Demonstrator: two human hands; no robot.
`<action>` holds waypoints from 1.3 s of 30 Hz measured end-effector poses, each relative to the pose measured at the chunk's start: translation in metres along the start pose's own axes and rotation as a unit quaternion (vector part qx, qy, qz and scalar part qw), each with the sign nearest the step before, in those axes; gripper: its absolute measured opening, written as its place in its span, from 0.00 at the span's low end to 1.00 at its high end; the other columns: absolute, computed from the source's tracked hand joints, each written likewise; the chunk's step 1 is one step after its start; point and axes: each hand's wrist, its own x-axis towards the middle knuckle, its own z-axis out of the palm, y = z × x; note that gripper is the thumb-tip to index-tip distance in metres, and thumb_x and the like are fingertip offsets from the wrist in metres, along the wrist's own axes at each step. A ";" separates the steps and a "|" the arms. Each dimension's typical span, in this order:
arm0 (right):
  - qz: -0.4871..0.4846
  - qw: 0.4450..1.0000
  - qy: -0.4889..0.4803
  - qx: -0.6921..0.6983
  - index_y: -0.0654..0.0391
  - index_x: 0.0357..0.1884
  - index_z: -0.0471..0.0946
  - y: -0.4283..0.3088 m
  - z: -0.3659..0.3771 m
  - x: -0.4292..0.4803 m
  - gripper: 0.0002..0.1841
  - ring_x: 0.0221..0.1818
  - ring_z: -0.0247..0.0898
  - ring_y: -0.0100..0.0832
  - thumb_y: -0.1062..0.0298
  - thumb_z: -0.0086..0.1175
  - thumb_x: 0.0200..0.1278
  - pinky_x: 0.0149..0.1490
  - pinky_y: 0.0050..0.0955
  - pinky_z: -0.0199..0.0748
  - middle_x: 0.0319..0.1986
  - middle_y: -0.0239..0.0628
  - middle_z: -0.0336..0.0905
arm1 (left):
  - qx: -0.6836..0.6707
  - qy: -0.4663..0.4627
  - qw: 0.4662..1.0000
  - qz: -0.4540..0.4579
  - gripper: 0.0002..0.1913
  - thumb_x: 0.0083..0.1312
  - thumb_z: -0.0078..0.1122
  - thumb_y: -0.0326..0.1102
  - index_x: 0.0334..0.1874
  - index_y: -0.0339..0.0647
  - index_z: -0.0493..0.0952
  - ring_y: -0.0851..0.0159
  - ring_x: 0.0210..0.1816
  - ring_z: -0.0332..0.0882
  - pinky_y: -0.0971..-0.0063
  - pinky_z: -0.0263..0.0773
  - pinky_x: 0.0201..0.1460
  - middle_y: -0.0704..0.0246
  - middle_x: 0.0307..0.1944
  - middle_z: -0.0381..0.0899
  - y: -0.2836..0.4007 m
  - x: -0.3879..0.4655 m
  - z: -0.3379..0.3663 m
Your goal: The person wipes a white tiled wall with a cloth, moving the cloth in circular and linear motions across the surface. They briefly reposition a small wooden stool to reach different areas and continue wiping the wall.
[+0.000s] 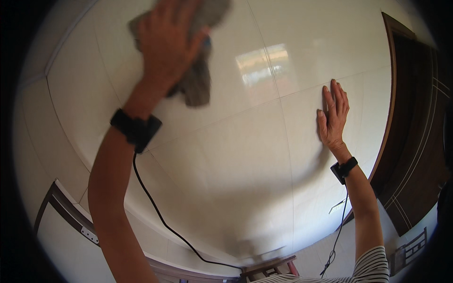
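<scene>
My left hand (166,46), blurred, is raised at the upper left with a grey-brown cloth (198,85) under its palm and fingers. The cloth lies against the glossy cream tiled wall (226,141), and one end hangs below the hand. Part of it is hidden behind my fingers. Farther right, my right hand (334,113) rests on the same wall with its fingers spread and nothing in it. Its fingertips are near a horizontal tile joint. Each wrist wears a black strap with a small box and a trailing cable.
A dark wooden door (407,134) in a brown frame stands at the right. Low on the wall is a white socket plate (338,207). Wooden furniture (270,267) sits below, with a chair (414,246) at lower right. A black cable (159,215) hangs beside my left arm.
</scene>
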 end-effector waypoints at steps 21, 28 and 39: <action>-0.019 1.000 0.007 -0.007 0.52 0.75 0.65 -0.005 0.001 0.001 0.28 0.79 0.47 0.46 0.58 0.43 0.74 0.79 0.48 0.41 0.77 0.44 0.55 | -0.065 -0.026 0.996 0.047 0.37 0.63 0.70 0.49 0.74 0.53 0.67 0.53 0.72 0.62 0.48 0.59 0.70 0.61 0.72 0.65 -0.013 -0.073 -0.039; -0.022 1.000 0.007 -0.001 0.52 0.75 0.65 -0.007 0.000 0.001 0.28 0.79 0.47 0.45 0.58 0.43 0.74 0.79 0.48 0.40 0.77 0.42 0.55 | -0.211 -0.169 0.922 0.276 0.26 0.64 0.64 0.39 0.66 0.55 0.74 0.57 0.77 0.59 0.46 0.54 0.76 0.69 0.73 0.68 0.056 -0.163 -0.089; -0.010 1.000 0.018 0.000 0.49 0.74 0.66 -0.007 0.002 0.000 0.28 0.78 0.48 0.45 0.54 0.42 0.75 0.79 0.48 0.40 0.76 0.39 0.56 | 0.062 -0.009 0.986 -0.157 0.31 0.71 0.58 0.56 0.72 0.51 0.69 0.51 0.69 0.66 0.48 0.59 0.72 0.59 0.71 0.67 -0.146 -0.075 -0.062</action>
